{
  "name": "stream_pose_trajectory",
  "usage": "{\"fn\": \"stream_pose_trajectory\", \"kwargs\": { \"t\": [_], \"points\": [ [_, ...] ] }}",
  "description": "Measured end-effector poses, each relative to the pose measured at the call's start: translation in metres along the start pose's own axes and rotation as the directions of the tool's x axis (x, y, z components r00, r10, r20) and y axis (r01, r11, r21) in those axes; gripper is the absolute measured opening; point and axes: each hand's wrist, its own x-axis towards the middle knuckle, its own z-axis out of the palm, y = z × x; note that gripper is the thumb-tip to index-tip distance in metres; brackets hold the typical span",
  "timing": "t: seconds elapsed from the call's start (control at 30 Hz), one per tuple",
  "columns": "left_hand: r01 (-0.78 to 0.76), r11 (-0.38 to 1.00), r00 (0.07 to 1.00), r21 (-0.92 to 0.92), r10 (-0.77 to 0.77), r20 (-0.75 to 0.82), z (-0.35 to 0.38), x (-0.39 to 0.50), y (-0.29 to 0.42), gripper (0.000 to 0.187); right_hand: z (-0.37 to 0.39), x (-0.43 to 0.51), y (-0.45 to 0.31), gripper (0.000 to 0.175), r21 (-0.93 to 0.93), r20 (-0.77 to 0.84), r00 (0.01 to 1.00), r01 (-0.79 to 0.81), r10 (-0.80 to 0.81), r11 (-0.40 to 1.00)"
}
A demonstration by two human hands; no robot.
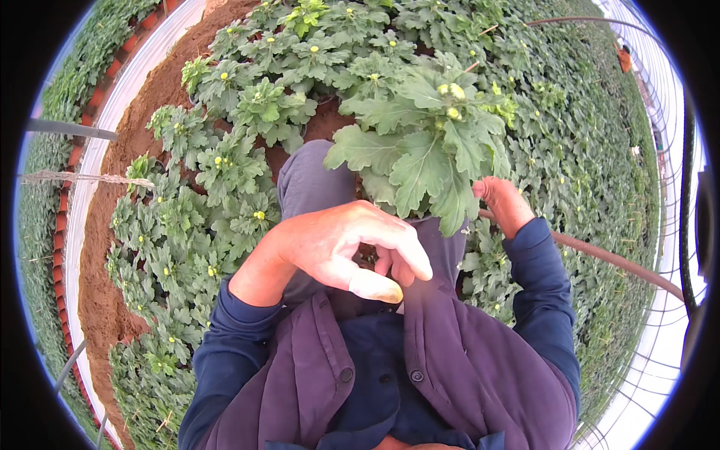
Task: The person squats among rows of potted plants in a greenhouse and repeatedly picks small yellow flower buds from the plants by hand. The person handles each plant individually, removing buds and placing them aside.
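A leafy chrysanthemum plant (pixel 422 166) with several yellow-green buds (pixel 451 93) is raised above the others, close to the camera and over my lap. My right hand (pixel 502 202) holds it from the right, low under the foliage. Leaves cover most of those fingers, and the grip point on the plant is hidden. My left hand (pixel 365 247) hovers in front of my lap, nearer to me than the plant. Its fingers are bent and its thumb stands apart, with nothing visible between them. The left thumb tip looks yellowish.
Rows of budding chrysanthemums (pixel 208 163) surround my legs. Left of them run bare soil (pixel 107 253), a white sheet strip (pixel 76 264) and a row of reddish blocks (pixel 58 242). A brown pole (pixel 613 259) slants away on the right. Another person (pixel 624 58) is far off.
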Motion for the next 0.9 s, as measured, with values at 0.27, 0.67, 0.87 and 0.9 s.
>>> {"fn": "stream_pose_trajectory", "kwargs": {
  "t": [0.27, 0.67, 0.87, 0.9],
  "points": [
    [0.156, 0.414, 0.81, 0.897, 0.466, -0.356, -0.006, 0.028, 0.014, 0.043, 0.028, 0.022, 0.014, 0.032, -0.144, 0.027, 0.995, -0.086, 0.091, 0.986],
    [0.242, 0.884, 0.831, 0.399, 0.023, -0.556, -0.012, 0.057, -0.013, 0.021, 0.031, -0.093, 0.052, 0.025, 0.281, -0.889, 0.453, 0.652, -0.065, 0.705],
    [0.231, 0.962, 0.794, 0.148, -0.099, -0.6, -0.04, 0.087, -0.005, 0.024, 0.031, -0.072, 0.009, 0.029, -0.346, -0.729, 0.288, 0.628, -0.621, 0.697],
    [0.21, 0.964, 0.807, 0.162, -0.078, -0.585, -0.041, 0.089, -0.007, 0.025, 0.031, -0.063, 0.006, 0.027, -0.346, -0.722, 0.292, 0.633, -0.628, 0.693]
  ]
}}
